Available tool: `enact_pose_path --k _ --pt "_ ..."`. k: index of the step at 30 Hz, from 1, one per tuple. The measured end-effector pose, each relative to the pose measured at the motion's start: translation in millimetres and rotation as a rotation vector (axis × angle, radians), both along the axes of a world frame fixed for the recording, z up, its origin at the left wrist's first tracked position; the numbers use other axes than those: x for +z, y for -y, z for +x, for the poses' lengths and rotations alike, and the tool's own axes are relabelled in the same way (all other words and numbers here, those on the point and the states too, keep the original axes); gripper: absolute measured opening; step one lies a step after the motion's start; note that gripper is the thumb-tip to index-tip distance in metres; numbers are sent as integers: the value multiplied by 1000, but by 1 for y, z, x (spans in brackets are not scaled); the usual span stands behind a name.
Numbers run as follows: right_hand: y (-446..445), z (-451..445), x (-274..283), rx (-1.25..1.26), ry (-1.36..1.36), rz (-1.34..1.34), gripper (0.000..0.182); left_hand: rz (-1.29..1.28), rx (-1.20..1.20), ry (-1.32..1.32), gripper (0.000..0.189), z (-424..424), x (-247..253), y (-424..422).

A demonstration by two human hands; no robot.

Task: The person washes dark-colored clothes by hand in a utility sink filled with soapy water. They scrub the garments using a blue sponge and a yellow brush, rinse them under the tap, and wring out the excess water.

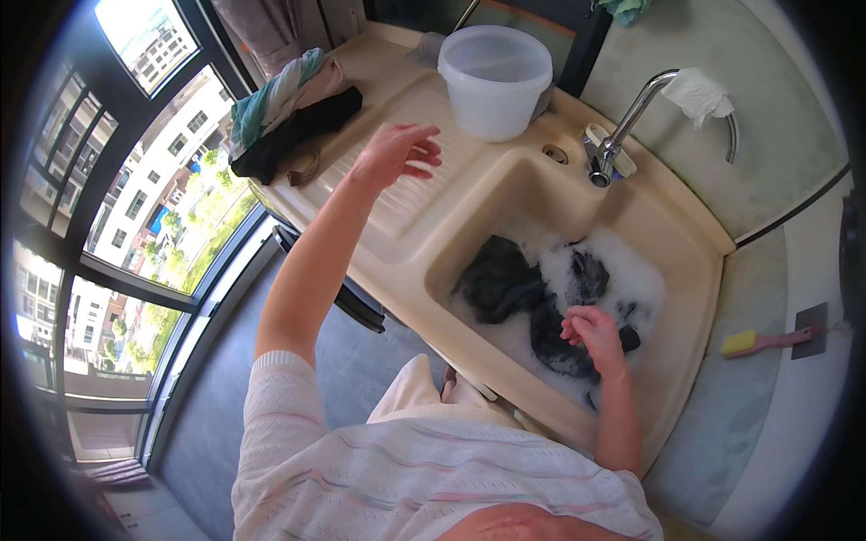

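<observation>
My left hand is raised over the ribbed drainboard, fingers apart and holding nothing. My right hand is above the sink basin, its fingers curled; whether anything is between them does not show. Below it, dark wet clothes lie in sudsy water, partly hidden by foam. A pile of clothes, with a teal and white garment on top of a black garment, rests at the drainboard's far left end.
A translucent plastic bucket stands behind the basin's rim. A chrome faucet arches over the back right, with a white cloth or tissue on its spout. A yellow and pink brush hangs on the right wall. Windows line the left side.
</observation>
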State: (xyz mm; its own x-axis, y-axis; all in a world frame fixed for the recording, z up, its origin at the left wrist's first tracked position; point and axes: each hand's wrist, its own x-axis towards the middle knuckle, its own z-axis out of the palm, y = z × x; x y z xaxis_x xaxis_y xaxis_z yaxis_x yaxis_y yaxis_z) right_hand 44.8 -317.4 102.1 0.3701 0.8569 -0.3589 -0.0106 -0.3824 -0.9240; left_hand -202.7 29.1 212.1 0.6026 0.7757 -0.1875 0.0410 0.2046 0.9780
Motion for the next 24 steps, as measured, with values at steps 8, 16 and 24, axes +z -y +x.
enact_pose_path --k 8,16,24 --pt "2 4 -2 -73 36 -65 20 -35 279 -140 54 100 4 -93" --pt "9 8 1 -268 -12 -107 23 -51 250 -2 41 105 2 -162" --pt "11 13 -25 -433 -94 -280 24 -136 325 156 35 28 32 -303"
